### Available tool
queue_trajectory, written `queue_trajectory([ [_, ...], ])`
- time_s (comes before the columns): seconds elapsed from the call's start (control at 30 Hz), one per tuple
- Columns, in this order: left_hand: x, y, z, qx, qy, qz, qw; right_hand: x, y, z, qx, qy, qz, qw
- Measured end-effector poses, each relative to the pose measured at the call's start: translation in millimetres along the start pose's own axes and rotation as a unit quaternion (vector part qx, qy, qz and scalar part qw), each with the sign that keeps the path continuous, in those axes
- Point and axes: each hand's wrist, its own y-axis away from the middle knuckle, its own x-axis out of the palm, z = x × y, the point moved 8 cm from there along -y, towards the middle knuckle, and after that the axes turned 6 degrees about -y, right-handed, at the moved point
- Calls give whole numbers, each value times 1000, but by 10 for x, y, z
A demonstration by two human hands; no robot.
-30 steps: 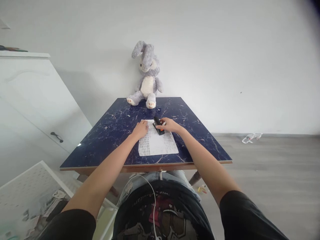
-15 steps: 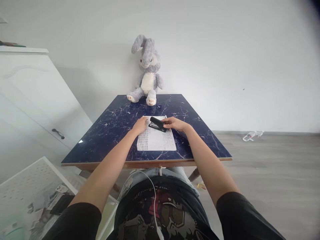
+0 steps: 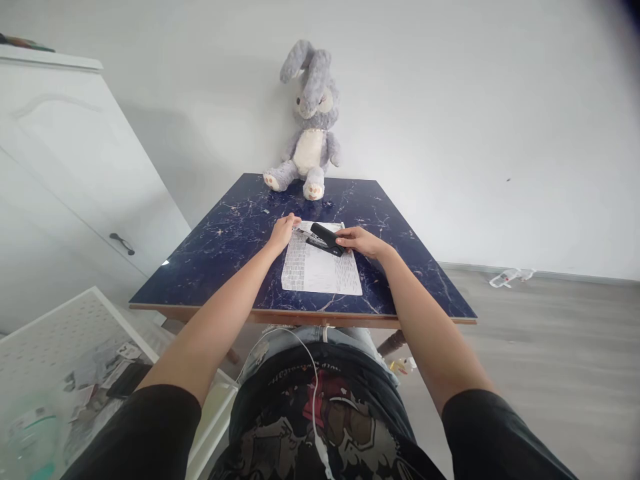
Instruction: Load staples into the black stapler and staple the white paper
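A black stapler (image 3: 327,237) lies tilted over the upper part of a printed white sheet of paper (image 3: 320,270), its top arm raised from the base. My right hand (image 3: 361,241) grips the stapler's rear end, thumb and fingers closed round it. At the paper's upper left corner is my left hand (image 3: 284,232), its fingers drawn together. A thin, shiny piece (image 3: 303,231) shows between those fingers and the stapler's front; it is too small to make out, and whether the fingers pinch it is unclear.
A grey plush rabbit (image 3: 313,127) sits at the back of the dark blue marbled table (image 3: 225,260), against the wall. A white cabinet (image 3: 65,167) stands to the left, with an open bin of clutter (image 3: 95,393) below. Clear plastic packaging (image 3: 510,277) lies on the floor.
The whole view has shifted slightly. My left hand has drawn back a little from the stapler toward the paper's far left corner. My right hand keeps its hold on the stapler.
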Motion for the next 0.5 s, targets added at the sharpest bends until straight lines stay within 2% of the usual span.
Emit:
queue_trajectory([
  [0.1, 11, 16, -52, 21, -21, 14, 999, 39, -34, 158, -66, 112, -29, 991],
  [0.2, -4, 66, -167, 50, -45, 18, 998, 144, -87, 261, -130, 252, -58, 957],
  [0.3, -55, 120, -293, 69, -34, -7, 997, 208, -122, 254, -140, 325, -101, 930],
  [0.4, -103, 158, -295, 23, 81, -35, 996, 242, -87, 317, -169, 359, -158, 905],
  [0.5, -25, 201, -200, -75, 218, -9, 973, 368, 1, 507, -239, 450, -205, 836],
])
